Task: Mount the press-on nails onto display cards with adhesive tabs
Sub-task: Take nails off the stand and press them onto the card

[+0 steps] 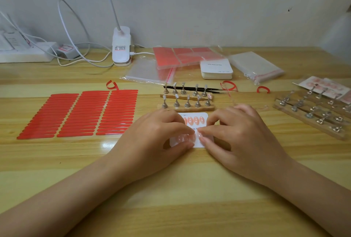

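Note:
A white display card (197, 116) lies flat on the wooden table in front of me. Its upper row carries several pink press-on nails (193, 120); a lower row is partly hidden under my fingers. My left hand (157, 138) rests on the card's left side, thumb and forefinger curled toward the lower row. My right hand (241, 134) covers the card's right side, and its thumb and forefinger meet the left fingertips over a pale nail (198, 135). Whether either hand pinches the nail is unclear. Three sheets of red adhesive tabs (81, 113) lie to the left.
Two wooden strips with metal nail stands (187, 99) sit just behind the card, black tweezers (199, 89) behind them. More stands (315, 111) lie at right. A card stack (216, 69), plastic bags (256, 66), a lamp base (121, 46) and cables stand at the back.

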